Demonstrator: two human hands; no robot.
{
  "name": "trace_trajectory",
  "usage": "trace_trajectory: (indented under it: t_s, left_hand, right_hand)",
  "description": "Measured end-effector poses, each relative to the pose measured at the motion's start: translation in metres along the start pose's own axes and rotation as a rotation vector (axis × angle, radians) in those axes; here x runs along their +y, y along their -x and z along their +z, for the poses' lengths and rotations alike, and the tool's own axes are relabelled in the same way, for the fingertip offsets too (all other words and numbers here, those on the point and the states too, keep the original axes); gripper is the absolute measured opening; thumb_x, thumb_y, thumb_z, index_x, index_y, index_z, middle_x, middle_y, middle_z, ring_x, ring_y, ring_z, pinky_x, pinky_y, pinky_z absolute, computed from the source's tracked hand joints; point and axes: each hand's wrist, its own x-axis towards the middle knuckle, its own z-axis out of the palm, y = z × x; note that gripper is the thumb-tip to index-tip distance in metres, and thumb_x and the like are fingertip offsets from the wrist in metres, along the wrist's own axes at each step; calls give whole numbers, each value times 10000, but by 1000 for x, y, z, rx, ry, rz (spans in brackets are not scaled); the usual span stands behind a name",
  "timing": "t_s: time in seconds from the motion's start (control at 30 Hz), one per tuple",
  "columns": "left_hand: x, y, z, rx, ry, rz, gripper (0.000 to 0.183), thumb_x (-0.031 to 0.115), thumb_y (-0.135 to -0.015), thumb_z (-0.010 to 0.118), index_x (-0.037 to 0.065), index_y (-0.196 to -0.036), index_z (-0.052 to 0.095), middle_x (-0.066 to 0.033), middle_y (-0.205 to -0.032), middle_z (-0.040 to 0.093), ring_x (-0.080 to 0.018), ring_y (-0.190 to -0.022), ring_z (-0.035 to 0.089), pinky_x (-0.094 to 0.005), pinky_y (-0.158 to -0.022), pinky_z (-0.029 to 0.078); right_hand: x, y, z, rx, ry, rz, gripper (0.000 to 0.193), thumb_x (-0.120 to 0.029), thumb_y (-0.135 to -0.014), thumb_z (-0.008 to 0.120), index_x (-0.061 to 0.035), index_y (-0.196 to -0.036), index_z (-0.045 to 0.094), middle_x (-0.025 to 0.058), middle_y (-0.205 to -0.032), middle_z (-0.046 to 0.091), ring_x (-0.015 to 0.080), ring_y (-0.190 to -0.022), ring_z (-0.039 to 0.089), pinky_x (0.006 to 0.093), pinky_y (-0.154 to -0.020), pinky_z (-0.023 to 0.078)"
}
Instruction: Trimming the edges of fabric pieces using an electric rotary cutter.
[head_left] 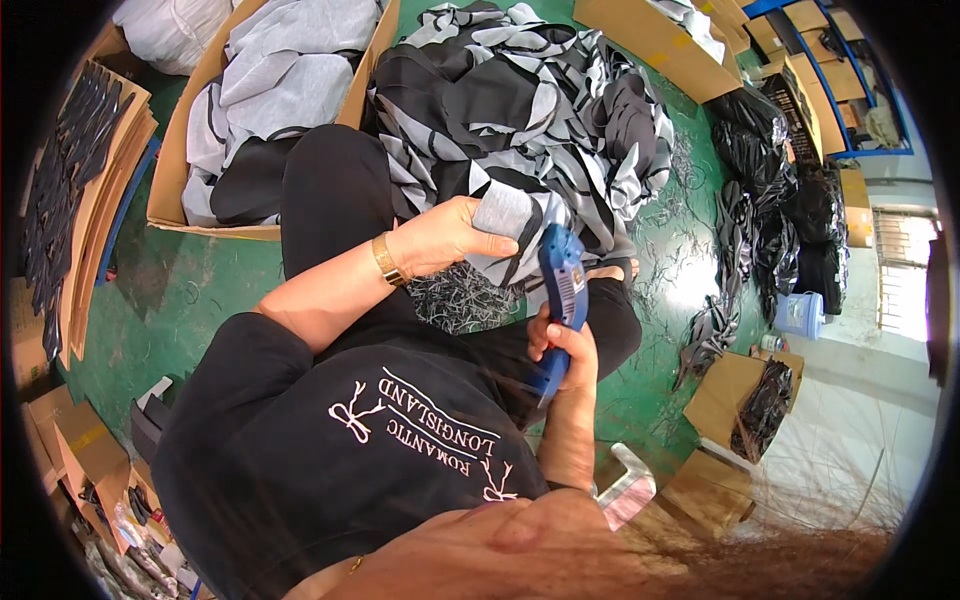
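My left hand [435,240], with a gold watch or bracelet at its wrist, pinches a grey fabric piece [492,218] with a black edge, thumb on top. My right hand [575,355] is wrapped round the body of blue electric scissors [565,275]. The tool's metal tip is up against the right side of the fabric piece; whether it is cutting cannot be made out. Just beyond both hands, a big heap of grey and black fabric pieces [480,100] lies on the floor. Thin fabric trimmings [465,300] are gathered below the held piece, between my legs.
To the left, a cardboard box [215,232] holds more grey and black pieces. Another carton [655,50] stands at the far right. Black plastic bags [750,130] and a pale blue bucket [798,315] line the right side. Trimmings litter the green floor [690,260].
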Motion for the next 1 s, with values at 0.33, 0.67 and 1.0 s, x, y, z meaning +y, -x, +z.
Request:
trace_trajectory:
  t_s: [0.33,0.67,1.0]
  left_hand:
    - [-22,4,24,17,59,-8,299,83,-875,622,15,-1163,584,-43,-1076,634,-115,-956,600,-266,-854,474]
    - [-14,-7,3,126,196,-37,191,104,-871,627,49,-1052,604,-21,-978,653,-119,-878,624,-294,-802,504]
    - [-15,-14,-8,120,284,-54,228,68,-847,649,38,-1069,610,-35,-1012,657,-139,-914,627,-299,-844,492]
  right_hand:
    - [-26,-39,35,277,719,-422,355,-86,-691,772,1,-970,570,19,-788,585,103,-659,564,226,-605,462]
    - [-12,-25,11,212,343,-302,323,-101,-761,669,52,-1020,554,77,-799,584,161,-714,590,281,-644,500]
    - [3,20,-7,107,271,-10,406,-206,-663,731,31,-925,531,55,-645,501,143,-551,495,273,-514,439]
